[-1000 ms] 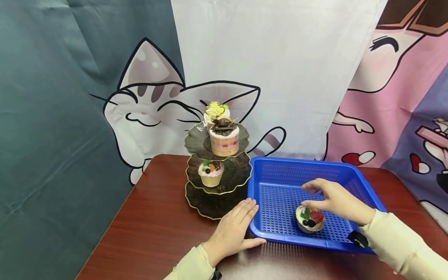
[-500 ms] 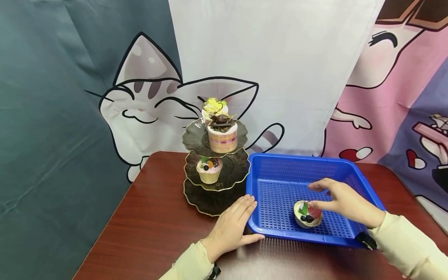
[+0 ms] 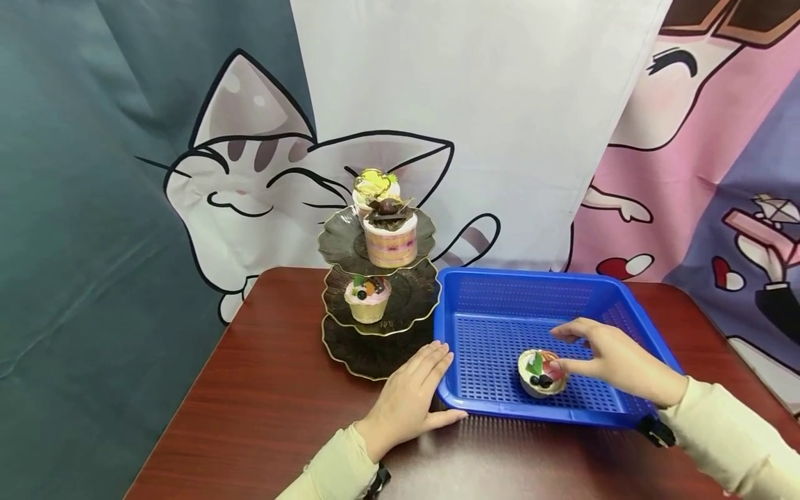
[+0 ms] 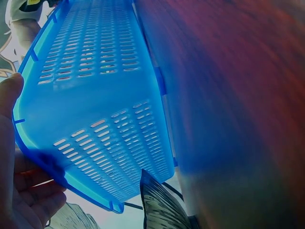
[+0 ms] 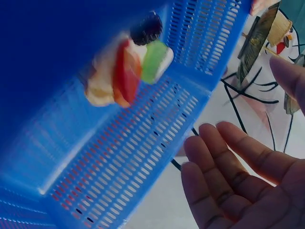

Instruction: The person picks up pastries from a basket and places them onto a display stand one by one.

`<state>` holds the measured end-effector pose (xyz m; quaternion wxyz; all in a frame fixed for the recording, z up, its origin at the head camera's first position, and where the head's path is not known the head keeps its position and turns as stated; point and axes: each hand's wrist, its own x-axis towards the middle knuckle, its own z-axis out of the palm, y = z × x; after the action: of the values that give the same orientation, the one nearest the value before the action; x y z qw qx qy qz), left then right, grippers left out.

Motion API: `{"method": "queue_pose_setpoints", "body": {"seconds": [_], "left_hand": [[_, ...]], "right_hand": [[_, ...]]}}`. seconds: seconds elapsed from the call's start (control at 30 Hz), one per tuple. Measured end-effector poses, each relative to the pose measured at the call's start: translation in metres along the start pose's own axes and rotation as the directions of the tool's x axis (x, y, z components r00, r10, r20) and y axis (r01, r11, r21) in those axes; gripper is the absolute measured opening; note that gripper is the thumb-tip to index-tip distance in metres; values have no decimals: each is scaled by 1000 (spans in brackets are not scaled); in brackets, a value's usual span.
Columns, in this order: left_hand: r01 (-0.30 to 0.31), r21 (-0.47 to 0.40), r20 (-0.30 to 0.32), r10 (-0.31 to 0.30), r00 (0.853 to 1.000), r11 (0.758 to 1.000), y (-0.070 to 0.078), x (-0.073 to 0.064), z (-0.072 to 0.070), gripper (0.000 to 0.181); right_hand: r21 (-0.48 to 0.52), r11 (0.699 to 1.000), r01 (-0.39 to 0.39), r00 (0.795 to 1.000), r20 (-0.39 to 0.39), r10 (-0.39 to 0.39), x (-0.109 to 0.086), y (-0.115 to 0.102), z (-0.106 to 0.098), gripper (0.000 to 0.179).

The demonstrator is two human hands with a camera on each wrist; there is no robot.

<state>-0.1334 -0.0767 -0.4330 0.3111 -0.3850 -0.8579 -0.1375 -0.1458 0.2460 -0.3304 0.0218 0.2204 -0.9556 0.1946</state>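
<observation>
A fruit tart (image 3: pixel 537 375) topped with dark berries, a red piece and a green leaf sits in the blue plastic basket (image 3: pixel 500 413), towards its front. Over the basket, just right of the tart, hovers my right hand (image 3: pixel 606 357); its thumb tip overlaps the tart in the head view. In the right wrist view its loosely bent fingers (image 5: pixel 224 157) hold nothing, apart from the tart (image 5: pixel 126 74). My left hand (image 3: pixel 409 396) rests against the basket's front left corner with fingers straight along the left rim and thumb at the front.
Left of the basket stands a dark three-tier stand (image 3: pixel 412 295) with gold wavy edges. Its top tier holds a layered cake cup (image 3: pixel 392 246) and a yellow-topped cake (image 3: pixel 373 186); a cupcake (image 3: pixel 367 302) sits on the middle tier. All stand on a reddish-brown table (image 3: pixel 250 389).
My right hand has shifted slightly right relative to the tart. The left hand stays at the basket corner. The head view has drifted, moving the scene up and left.
</observation>
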Motion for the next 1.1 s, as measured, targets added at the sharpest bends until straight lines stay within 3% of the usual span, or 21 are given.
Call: {"method": "queue_pose_setpoints", "body": {"seconds": [0.4,0.8,1.1], "left_hand": [[16,-11,19,-16,1000,1000,-1,0,-1,82],[21,-8,35,-20,999,1000,0,0,0,80],[19,-5,25,-19,1000,1000,-1,-1,-1,81]], "right_hand": [[7,1000,-15,1000,13,15,-8,13,17,53],[-4,999,39,999,3,-39,-8,35,44,61],[16,1000,26,999,19,-26,-6,38,50,66]]}}
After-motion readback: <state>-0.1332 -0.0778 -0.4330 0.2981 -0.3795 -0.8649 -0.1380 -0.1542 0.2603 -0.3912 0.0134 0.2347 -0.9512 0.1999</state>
